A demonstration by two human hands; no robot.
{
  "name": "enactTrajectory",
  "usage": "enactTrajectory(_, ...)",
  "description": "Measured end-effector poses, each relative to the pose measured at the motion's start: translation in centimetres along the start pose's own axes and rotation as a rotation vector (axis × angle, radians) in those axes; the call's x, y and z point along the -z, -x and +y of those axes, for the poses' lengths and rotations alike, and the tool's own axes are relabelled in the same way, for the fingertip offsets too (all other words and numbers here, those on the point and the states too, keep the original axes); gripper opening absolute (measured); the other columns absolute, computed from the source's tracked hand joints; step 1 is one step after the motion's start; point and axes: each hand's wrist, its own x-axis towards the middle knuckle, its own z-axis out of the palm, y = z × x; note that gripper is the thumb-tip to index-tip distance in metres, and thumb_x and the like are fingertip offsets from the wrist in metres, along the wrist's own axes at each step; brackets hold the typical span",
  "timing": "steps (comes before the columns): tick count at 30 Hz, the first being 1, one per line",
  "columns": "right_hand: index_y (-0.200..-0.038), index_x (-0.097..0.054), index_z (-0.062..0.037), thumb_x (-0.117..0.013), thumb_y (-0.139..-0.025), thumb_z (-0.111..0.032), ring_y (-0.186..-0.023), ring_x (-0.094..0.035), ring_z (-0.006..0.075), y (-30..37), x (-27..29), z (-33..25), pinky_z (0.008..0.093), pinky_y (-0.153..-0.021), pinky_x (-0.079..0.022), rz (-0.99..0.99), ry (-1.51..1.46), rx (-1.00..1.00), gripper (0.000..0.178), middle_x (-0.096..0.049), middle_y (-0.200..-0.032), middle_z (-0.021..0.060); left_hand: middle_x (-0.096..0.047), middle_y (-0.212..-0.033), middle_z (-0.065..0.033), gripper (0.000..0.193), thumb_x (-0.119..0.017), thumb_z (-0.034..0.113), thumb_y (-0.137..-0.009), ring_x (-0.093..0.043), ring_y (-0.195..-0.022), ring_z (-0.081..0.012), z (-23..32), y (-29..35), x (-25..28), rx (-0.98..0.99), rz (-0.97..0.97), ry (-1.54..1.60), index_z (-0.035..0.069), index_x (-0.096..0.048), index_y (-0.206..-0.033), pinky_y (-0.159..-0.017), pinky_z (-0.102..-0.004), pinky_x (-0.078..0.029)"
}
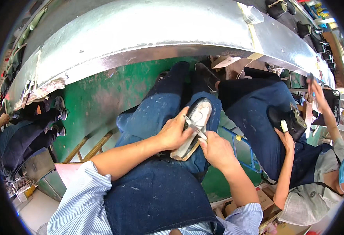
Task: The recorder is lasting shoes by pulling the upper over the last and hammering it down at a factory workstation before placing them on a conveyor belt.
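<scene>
A dark shoe [201,111] lies sole-up across my lap, its pale, unfinished underside facing me and its dark edge folded over the rim. My left hand [175,131] is closed round the shoe's left side, with the thumb near the middle of the sole. In my closed right hand [217,148] is a shiny metal hand tool [195,127], slim and long. It lies slantwise across the sole, its far end by my left thumb; its exact kind is not clear.
A long metal-topped bench [140,29] curves across the front. At right a co-worker sits close by, one hand [285,139] on a black shoe [285,121]. Another person [27,137] sits at far left. A wooden-legged stool [88,147] stands left of me; several dark shoes [276,8] sit top right.
</scene>
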Motion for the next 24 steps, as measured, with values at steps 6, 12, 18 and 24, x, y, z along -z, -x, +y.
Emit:
enactTrajectory(6, -0.098, -0.055, 0.0002, -0.054, -0.096, -0.030, -0.079, -0.064, 0.0445, 0.7, -1.9, 0.7, 0.0511, -0.070, -0.052, 0.344, -0.274, 0.153, 0.030, -0.065, -0.090, 0.0250, -0.055, -0.125, -0.0343, 0.086, -0.067, 0.031, -0.088, -0.058, -0.112, -0.0466, -0.6, 0.2, -0.3, -0.017, -0.017, 0.049, -0.004, -0.018, -0.149, -0.098, -0.0464, -0.046)
enactTrajectory(12, -0.097, -0.055, 0.0003, -0.053, -0.097, -0.031, -0.081, -0.064, 0.0450, 0.9, -1.3, 1.0, 0.0521, -0.070, -0.051, 0.070, -0.143, -0.020, 0.031, -0.065, -0.090, 0.0246, -0.003, -0.158, -0.0290, 0.096, -0.062, 0.022, -0.090, -0.005, -0.149, -0.0368, -3.8, 3.7, 1.4, 0.011, -0.366, 0.375, -0.001, 0.006, -0.153, -0.120, -0.0403, -0.011)
enactTrajectory(18, -0.111, -0.055, 0.0009, -0.055, -0.096, -0.028, -0.083, -0.063, 0.0455, 3.1, -3.4, -0.7, 0.0500, -0.071, -0.052, 0.290, -0.410, 0.135, 0.033, -0.064, -0.099, 0.0246, -0.003, -0.159, -0.0250, 0.091, -0.058, 0.017, -0.091, -0.003, -0.149, -0.0359, -2.9, 3.8, 0.4, 0.012, -0.243, 0.249, 0.001, 0.007, -0.153, -0.120, -0.0399, -0.010)
enactTrajectory(24, -0.103, -0.055, -0.0012, -0.055, -0.096, -0.029, -0.081, -0.065, 0.0431, 3.4, -2.9, -1.6, 0.0523, -0.069, -0.051, 0.031, -0.249, 0.012, 0.029, -0.065, -0.094, 0.0235, 0.001, -0.159, -0.0259, 0.099, -0.063, 0.016, -0.089, 0.000, -0.149, -0.0345, -4.7, 3.3, 0.7, -0.003, -0.347, 0.382, 0.001, 0.011, -0.152, -0.120, -0.0390, -0.008)
